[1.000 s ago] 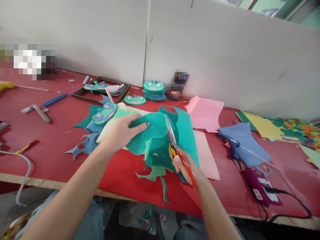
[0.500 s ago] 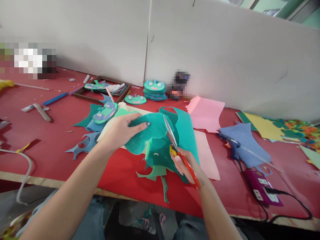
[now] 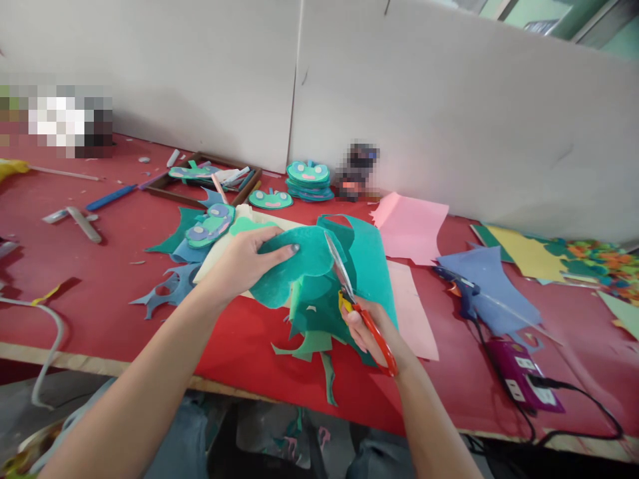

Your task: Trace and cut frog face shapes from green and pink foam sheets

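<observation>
Teal piece (image 3: 272,286), felt-like, round-lobed: held above the middle of the table (image 3: 234,366), over loose scraps. Left hand (image 3: 252,256): piece pinched at its left side, thumb laid on top, fingers largely hidden beneath. Right hand (image 3: 372,326): closed around the handles of the scissors (image 3: 343,271), red and yellow. Blades: set at the piece's right edge; whether parted at the tips cannot be told.

Hazards, as judged: the outline could be nicked should the blades be angled inward. The piece could be swung or creased under the blades, since it is gripped from one side only. The teal sheet (image 3: 374,266), lying behind and below the blades, could be caught and cut by mistake. The left thumb is kept apart from the blades, so injury is thought unlikely unless the grip is shifted rightward.

Containers: one shallow brown tray (image 3: 253,181), set near the wall panel (image 3: 399,100). Contained: a face cut-out (image 3: 192,174) and several pen-like sticks (image 3: 235,178), mixed. Kept outside it, to the right: a stack of similar faces (image 3: 308,176).
</observation>
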Demonstrator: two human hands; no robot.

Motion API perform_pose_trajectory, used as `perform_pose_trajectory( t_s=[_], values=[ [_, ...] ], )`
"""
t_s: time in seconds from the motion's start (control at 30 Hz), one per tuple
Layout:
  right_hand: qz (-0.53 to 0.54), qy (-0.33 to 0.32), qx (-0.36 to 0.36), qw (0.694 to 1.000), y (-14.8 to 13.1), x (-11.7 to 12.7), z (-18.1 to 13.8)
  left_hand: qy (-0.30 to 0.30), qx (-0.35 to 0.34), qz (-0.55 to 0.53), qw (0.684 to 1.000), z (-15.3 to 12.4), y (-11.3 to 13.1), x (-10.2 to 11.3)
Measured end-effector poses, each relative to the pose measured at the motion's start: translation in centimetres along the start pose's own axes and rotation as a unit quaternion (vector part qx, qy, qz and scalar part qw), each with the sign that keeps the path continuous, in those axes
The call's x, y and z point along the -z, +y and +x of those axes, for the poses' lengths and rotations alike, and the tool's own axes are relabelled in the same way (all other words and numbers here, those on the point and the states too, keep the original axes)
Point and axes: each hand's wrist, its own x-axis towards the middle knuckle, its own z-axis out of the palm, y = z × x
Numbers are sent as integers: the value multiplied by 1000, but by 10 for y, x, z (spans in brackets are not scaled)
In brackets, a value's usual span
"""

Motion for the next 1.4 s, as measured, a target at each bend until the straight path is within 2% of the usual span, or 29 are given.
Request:
perform_pose_trajectory(
  t_s=[0.33,0.5,0.6,0.67,0.9,1.23,1.4],
  values=[
    [-23,0,10,1000,-9,0,0,-1,27,-62,998,-1,2,-4],
    [17,17,31,999,-7,-2,0,-94,50,-146,984,-3,7,-12],
    [51,15,24,998,-4,-2,0,-157,29,-179,971,-4,9,-17],
    [60,8,19,998,-3,-1,-1,-170,13,-174,970,-5,9,-19],
    [47,-7,28,998,-8,0,-3,-97,-17,-104,990,-5,6,-21],
    [38,-16,33,999,-8,0,-2,-104,-36,-42,993,-5,6,-17],
    [21,-21,31,999,-9,2,-2,-89,-35,-19,995,-5,7,-15]
  ],
)
